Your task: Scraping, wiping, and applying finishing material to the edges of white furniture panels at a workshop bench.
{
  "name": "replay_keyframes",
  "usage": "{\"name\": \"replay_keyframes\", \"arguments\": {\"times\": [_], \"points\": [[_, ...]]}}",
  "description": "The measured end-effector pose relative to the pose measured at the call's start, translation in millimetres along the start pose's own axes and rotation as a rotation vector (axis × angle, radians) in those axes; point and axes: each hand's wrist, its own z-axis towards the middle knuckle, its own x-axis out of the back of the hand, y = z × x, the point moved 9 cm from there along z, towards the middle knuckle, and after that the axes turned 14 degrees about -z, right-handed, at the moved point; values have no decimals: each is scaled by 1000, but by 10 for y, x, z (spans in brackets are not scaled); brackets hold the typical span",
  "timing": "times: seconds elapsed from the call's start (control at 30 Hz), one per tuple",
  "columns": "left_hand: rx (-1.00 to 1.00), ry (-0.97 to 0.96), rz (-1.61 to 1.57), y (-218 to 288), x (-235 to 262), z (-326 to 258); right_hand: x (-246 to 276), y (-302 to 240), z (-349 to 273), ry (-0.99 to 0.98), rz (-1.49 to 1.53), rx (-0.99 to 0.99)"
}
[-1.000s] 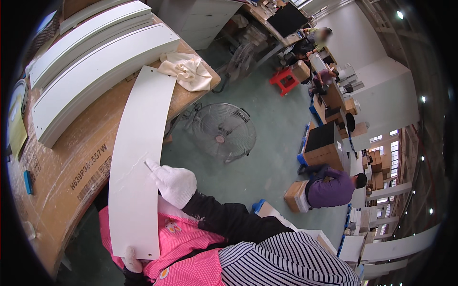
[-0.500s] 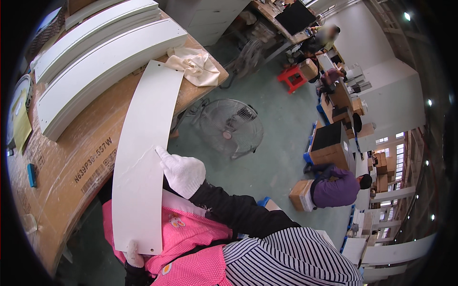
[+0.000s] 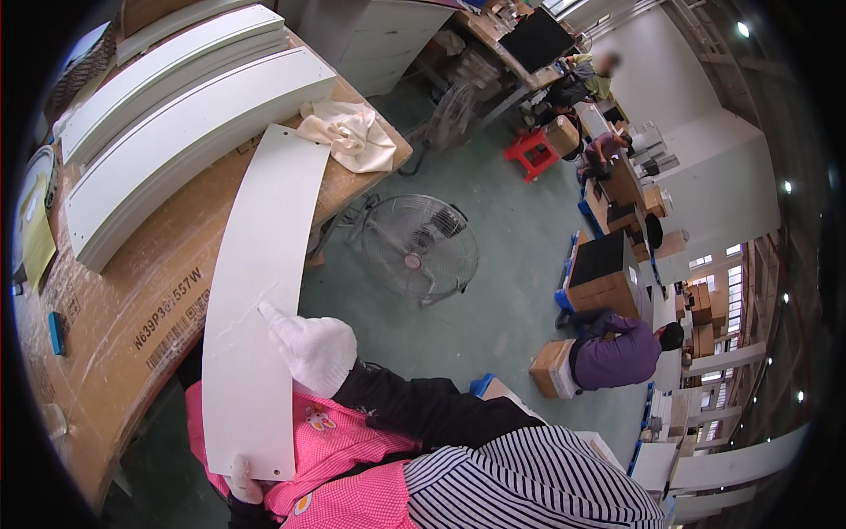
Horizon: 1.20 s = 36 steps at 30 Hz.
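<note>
Slanting from the near side onto the worktop, a long white board is gripped at its near end by the left hand, thumb on top. Its face is met about midway by the right hand, fingers bunched, forefinger extended; whether anything is pinched there cannot be told. Cream cloth is bunched beside the board's far end; white panels are stacked far left.

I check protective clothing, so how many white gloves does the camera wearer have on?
2: one on the right hand, over the white board; one on the left hand at its near end, partly hidden.
</note>
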Motion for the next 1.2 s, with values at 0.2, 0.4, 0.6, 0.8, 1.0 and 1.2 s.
{"name": "replay_keyframes", "arguments": {"times": [0.2, 0.4, 0.6, 0.8, 1.0, 1.2], "points": [[-92, -23, -23, -62, 40, 44, 34, -226, -31, -47, 0, 76], [-85, -19, -84, -98, 11, 3, 50, -89, 40, 7, 67, -62], [-107, -54, -46, 33, -158, 21, -32, -379, -9, -78, 40, 76], [-63, -79, -44, -7, -172, 44, 30, -139, 98, -36, -59, 4], [-81, -47, -23, 42, -184, 26, -95, -590, -78, -269, 209, 252], [13, -21, -69, 4, -178, -19, 116, -62, 111, -67, 0, -30]]}}
